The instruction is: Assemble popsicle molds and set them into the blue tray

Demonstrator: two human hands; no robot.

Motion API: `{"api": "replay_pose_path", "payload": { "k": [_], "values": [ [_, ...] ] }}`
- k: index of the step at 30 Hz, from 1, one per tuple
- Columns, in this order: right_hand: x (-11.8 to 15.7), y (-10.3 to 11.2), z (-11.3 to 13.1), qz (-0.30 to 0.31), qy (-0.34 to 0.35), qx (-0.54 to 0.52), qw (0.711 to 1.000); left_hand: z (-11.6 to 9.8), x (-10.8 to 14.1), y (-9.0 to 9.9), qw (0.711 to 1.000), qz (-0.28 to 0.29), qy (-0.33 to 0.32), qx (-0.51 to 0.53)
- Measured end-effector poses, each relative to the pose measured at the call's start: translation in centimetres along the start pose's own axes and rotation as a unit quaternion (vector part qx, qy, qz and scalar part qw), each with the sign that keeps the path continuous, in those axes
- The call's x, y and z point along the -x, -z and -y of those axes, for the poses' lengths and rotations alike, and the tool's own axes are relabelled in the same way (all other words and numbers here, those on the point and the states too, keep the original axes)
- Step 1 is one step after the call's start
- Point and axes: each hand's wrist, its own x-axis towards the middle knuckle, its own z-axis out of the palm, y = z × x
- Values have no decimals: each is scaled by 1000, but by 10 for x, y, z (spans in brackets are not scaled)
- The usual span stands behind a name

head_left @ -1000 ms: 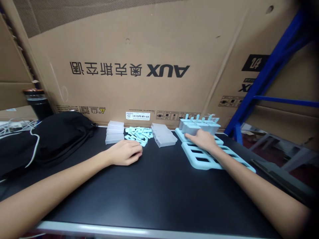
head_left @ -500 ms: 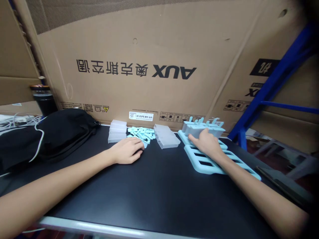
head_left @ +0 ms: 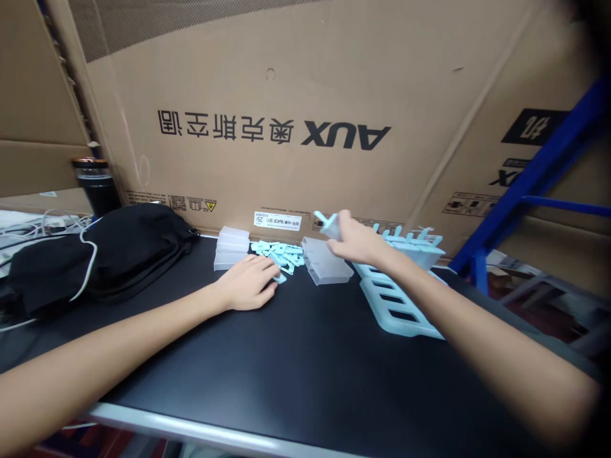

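Observation:
My right hand [head_left: 356, 238] is closed on an ice pop mold [head_left: 330, 226], a clear case with a light-blue stick lid, held tilted above the table. Below and right of it, a light-blue rack [head_left: 402, 313] lies on the table, with several more lidded molds [head_left: 420, 249] standing at its far end. My left hand [head_left: 251, 282] rests on the table, fingers loosely curved and thumb apart, beside a pile of light-blue stick lids [head_left: 282, 252]. One blue piece lies at its fingertips. Clear empty molds stand left [head_left: 231, 247] and right [head_left: 327, 261] of the pile.
A large cardboard box [head_left: 267, 172] walls off the back of the black table [head_left: 286, 375]. To the left are a black bag [head_left: 138, 248], white cables [head_left: 52, 226] and a dark bottle [head_left: 97, 187]. A blue metal frame [head_left: 525, 172] rises at the right.
My right hand has lifted a lidded mold from the group on the rack and moved left with it. My left hand has stayed beside the pile. The view has shifted slightly.

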Motion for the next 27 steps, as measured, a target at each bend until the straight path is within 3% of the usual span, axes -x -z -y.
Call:
{"api": "replay_pose_path", "payload": {
  "k": [2, 6, 9, 15, 22, 27],
  "values": [
    [-13, 0, 29, 6, 57, 62, 996, 1, -1, 2, 1000, -4, 0, -27],
    [-28, 7, 63, 97, 61, 126, 985, 16, 0, 14, 994, -20, -30, -101],
    [-30, 18, 69, 140, 67, 135, 979, 39, 7, 27, 992, -43, 9, -121],
    [-37, 21, 74, 95, 116, 153, 977, 84, 24, 37, 983, -75, 124, -117],
    [-38, 19, 82, 116, 63, 120, 984, 112, 37, 38, 986, -105, 131, -12],
    [-33, 11, 95, 156, 237, 66, 957, 121, 58, 25, 985, -96, 115, 87]
  ]
}}
